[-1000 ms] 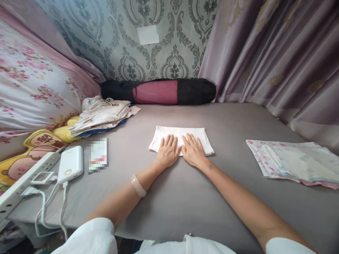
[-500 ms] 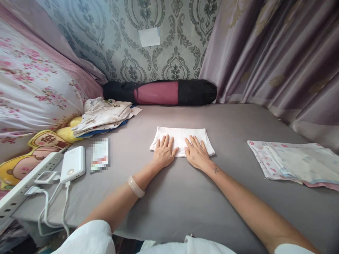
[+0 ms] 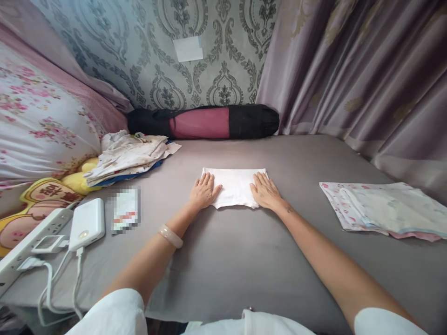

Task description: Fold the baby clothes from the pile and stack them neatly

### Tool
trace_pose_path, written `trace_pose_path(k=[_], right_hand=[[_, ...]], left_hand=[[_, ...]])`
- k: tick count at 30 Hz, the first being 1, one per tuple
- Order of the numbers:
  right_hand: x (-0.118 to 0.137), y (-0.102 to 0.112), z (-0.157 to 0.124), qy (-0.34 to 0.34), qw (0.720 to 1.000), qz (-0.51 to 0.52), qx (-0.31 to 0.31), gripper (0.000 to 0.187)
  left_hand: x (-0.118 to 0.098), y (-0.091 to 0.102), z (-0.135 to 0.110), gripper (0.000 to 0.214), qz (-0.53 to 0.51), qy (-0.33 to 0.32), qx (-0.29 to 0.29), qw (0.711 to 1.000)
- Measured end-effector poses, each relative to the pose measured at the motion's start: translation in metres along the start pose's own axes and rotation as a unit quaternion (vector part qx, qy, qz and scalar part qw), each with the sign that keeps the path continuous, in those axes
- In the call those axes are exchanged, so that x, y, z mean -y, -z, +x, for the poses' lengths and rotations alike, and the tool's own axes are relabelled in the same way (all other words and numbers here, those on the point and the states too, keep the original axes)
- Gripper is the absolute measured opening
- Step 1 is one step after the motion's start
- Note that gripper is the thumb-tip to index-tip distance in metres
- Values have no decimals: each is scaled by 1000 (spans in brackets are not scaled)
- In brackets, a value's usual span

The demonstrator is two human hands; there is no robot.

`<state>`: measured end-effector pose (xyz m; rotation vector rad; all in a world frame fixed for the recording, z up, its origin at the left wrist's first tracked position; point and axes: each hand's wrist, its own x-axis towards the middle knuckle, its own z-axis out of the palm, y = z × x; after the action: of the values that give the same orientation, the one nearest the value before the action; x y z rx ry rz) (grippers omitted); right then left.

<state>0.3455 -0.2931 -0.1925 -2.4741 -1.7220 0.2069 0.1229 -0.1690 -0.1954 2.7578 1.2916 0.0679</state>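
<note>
One flattened left hand point(image 3: 203, 191) and one flattened right hand point(image 3: 266, 191) rest, unclenched, on opposite ends of a white cloth point(image 3: 235, 187).

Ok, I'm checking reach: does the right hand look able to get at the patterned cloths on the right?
Probably yes. The right hand rests flat on the white cloth, gripping nothing, and only grey sheet shows between it and the patterned cloths, though some stretch may be needed.

No wording can be read: dark-red characters point(image 3: 52, 191) (too small to be made out) are borne by a yellow-and-pink, pig-faced cushion point(image 3: 31, 212), and a pale, rectangular item point(image 3: 125, 208) is obscured by pixelation.
</note>
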Motion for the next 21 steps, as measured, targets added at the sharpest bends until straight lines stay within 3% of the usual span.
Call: trace_pose_path(k=[4, 8, 14, 18, 21], right_hand=[[-5, 2, -1, -26, 999, -10, -28, 63], [-9, -4, -2, -40, 999, -16, -30, 63], [-22, 4, 7, -36, 997, 62, -11, 60], [-38, 19, 7, -131, 987, 79, -42, 47], [-42, 22, 2, -185, 980, 52, -52, 37]], left_hand=[[8, 1, 0, 69, -1, 39, -40, 998], [14, -1, 2, 71, -24, 54, 9, 998], [19, -1, 6, 65, -55, 69, -4, 996], [28, 8, 8, 54, -60, 165, -50, 983], [34, 15, 9, 44, -71, 216, -42, 973]])
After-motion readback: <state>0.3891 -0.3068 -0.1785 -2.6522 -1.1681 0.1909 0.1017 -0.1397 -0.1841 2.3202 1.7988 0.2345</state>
